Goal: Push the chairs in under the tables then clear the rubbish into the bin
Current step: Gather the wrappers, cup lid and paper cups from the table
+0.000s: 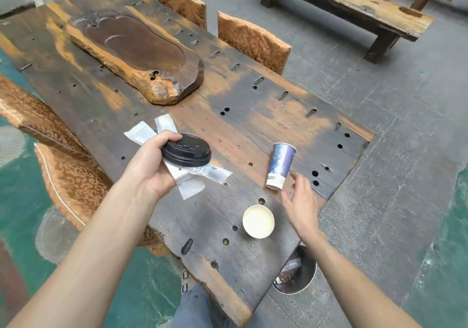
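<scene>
My left hand (149,165) hovers over the dark wooden table (253,130), gripping stacked black cup lids (187,149) together with several white paper wrappers (202,175). My right hand (301,201) is open, fingers spread, just right of a purple paper cup (281,165) that stands upside down near the table's right edge. A second paper cup (258,221) stands upright with its pale inside showing, close to my right wrist. A round bin (297,274) with rubbish in it sits on the floor below the table's near corner, half hidden by the tabletop.
A carved wooden tea tray (136,51) lies on the far half of the table. Two patterned chairs (253,41) are tucked in at the far side, two more (71,175) at the left. A wooden bench (349,6) stands at top right. My leg (195,307) is below.
</scene>
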The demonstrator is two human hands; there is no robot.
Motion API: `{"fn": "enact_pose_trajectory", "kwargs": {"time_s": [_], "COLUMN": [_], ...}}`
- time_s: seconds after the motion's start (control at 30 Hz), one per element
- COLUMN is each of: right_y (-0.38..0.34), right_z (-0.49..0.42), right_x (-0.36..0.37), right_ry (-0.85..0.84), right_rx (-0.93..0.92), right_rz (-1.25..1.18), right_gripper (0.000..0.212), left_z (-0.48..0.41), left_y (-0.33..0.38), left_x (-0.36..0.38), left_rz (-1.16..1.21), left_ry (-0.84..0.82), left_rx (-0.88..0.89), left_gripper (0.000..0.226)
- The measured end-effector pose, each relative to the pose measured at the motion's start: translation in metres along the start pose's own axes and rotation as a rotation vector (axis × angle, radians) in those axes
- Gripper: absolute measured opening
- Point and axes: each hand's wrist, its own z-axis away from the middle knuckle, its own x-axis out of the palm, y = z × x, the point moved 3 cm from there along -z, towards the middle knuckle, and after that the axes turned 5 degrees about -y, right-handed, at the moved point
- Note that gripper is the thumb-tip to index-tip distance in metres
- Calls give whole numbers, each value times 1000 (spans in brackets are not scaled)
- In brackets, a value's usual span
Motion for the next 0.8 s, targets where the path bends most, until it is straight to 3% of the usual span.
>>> {"fn": "enact_pose_trajectory", "kwargs": {"time_s": [0.1, 0.33, 0.5, 0.8], "right_y": [-1, 2, 8, 12], "right_z": [-64, -143, -148, -140], "right_x": [-1, 18, 41, 53], "right_ry": [-121, -268, -378, -335], "right_rx": [182, 306, 315, 254], "right_rz": [-64, 16, 93, 129], "right_gripper": [70, 99, 121, 138], "left_z": [-1, 5, 10, 8], "left_y": [3, 8, 4, -4], "left_x": [-9, -45, -73, -71], "left_rz": [-10, 7, 38, 5], "left_ry": [16, 84, 117, 141], "left_rx": [19, 49, 37, 36], "left_gripper": [6, 4, 6, 4]}}
